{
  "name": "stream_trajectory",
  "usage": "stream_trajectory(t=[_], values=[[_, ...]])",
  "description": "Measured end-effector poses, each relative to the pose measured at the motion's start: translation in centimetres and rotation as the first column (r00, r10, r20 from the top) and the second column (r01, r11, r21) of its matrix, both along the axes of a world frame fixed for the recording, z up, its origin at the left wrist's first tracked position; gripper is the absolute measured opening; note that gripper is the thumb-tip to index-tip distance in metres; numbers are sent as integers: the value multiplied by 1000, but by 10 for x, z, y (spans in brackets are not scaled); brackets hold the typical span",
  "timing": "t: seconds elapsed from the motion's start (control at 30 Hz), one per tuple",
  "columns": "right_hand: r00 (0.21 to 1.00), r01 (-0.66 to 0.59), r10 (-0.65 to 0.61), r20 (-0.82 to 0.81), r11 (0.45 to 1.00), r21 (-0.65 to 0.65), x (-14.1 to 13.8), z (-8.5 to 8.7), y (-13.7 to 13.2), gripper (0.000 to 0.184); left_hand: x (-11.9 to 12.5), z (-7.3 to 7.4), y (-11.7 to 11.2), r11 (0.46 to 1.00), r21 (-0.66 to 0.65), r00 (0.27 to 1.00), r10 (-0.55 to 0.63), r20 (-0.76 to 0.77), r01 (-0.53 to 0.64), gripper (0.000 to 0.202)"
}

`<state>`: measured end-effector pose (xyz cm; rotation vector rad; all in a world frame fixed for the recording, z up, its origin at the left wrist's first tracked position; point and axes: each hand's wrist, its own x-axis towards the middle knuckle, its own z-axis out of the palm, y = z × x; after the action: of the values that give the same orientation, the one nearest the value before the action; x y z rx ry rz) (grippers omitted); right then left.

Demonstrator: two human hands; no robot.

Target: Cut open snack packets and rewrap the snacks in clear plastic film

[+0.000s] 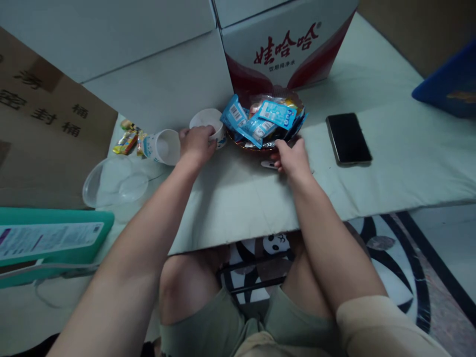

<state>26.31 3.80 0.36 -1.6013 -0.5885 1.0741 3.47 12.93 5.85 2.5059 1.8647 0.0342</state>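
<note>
My left hand (199, 142) is closed on the near side of a white paper cup (208, 117), fingers at its rim. Left of that hand, a second paper cup (166, 147) with a blue pattern lies tipped, its mouth towards me. A brown, see-through bowl (241, 145) stands to the right, heaped with blue snack packets (277, 114). On the bowl's near right edge my right hand (293, 156) is closed, thumb at the rim and fingers lower down. Close to those fingers is a small white object (269, 164), too partly hidden to name.
A black phone (349, 139) lies at the right on the pale cloth. Small yellow-wrapped snacks (126, 142) and clear plastic lids (107, 183) are at the left. White cartons (282, 54) stand behind, a brown carton (44, 124) and green container (55, 238) at the left.
</note>
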Motion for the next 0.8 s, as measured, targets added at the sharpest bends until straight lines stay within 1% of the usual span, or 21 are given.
stream_trajectory(t=[0.07,0.13,0.17,0.27,0.4,0.47,0.53,0.6,0.67,0.73,0.8], values=[[994,-17,7,-113,997,-80,-7,7,6,39,-1,4,0,1000,-18,999,-12,-38,12,27],[977,-21,1,-213,996,-92,-12,12,11,28,-2,7,-2,999,-24,998,-29,-48,28,27],[971,-8,-13,-237,996,-86,-14,13,12,24,-2,9,-3,999,-24,998,-36,-43,35,27],[972,54,-68,-225,996,-67,-15,12,12,18,-1,13,-7,999,-7,997,-52,-55,52,29],[976,123,-129,-174,992,-41,-9,12,1,11,4,19,-10,997,18,995,-80,-59,81,31],[973,160,-160,-163,987,-15,-3,18,-7,11,10,23,-10,994,30,995,-101,-19,101,31],[962,202,-199,-185,979,-3,6,28,-18,11,21,27,-7,990,52,990,-135,34,133,30],[944,250,-244,-221,968,-2,19,40,-30,11,39,31,-3,978,93,977,-197,86,189,27],[926,303,-296,-234,953,-2,39,54,-43,11,65,34,3,950,148,948,-294,125,276,23],[915,348,-340,-219,938,-4,64,66,-56,12,102,36,9,909,216,904,-394,165,356,19],[908,377,-371,-196,926,-7,94,73,-67,16,148,38,16,872,287,861,-462,211,397,17]])
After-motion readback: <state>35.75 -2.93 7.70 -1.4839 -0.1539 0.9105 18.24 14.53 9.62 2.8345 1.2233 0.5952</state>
